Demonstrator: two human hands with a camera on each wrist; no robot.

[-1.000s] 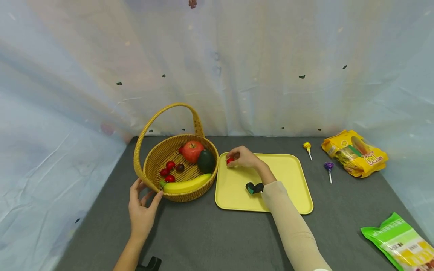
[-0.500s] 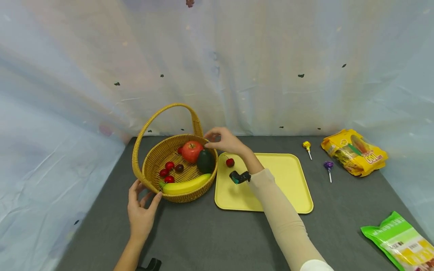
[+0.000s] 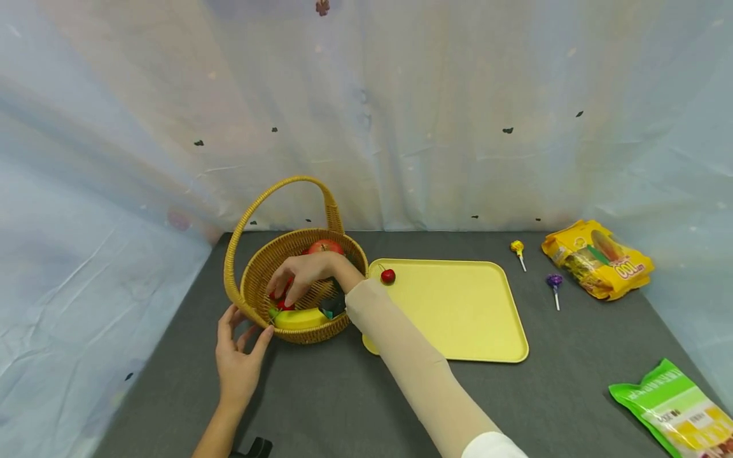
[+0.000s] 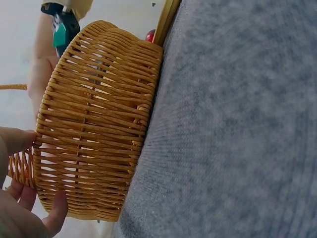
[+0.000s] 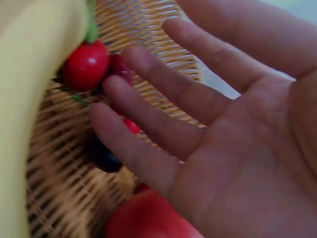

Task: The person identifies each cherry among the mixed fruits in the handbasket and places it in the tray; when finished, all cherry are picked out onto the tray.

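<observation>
A woven basket [image 3: 312, 335] with a tall handle stands at the left of the table. My left hand [image 3: 237, 356] holds its near-left rim at the foot of the handle, thumb and fingers spread over the wicker [image 4: 99, 119]. Inside the basket, my right hand [image 3: 306, 272] reaches over the cherries; its palm shows bare in the right wrist view. Its fingertips are close to a red cherry [image 5: 86, 65] and a dark round fruit [image 5: 103, 154]. A banana [image 3: 299, 319] lies along the near side, and an apple [image 3: 326, 246] sits behind. The right wrist mostly hides a dark green fruit.
Right of the basket lies a yellow tray [image 3: 458, 312] with one cherry [image 3: 388, 277] at its far-left corner. Farther right are a yellow lollipop [image 3: 518, 248], a purple lollipop [image 3: 554, 281], a yellow packet [image 3: 598, 259] and a green packet [image 3: 678, 407].
My right hand has let go of the cherry on the tray, risen over the basket's far-right rim and moved left into the basket. The left hand has stayed on the rim.
</observation>
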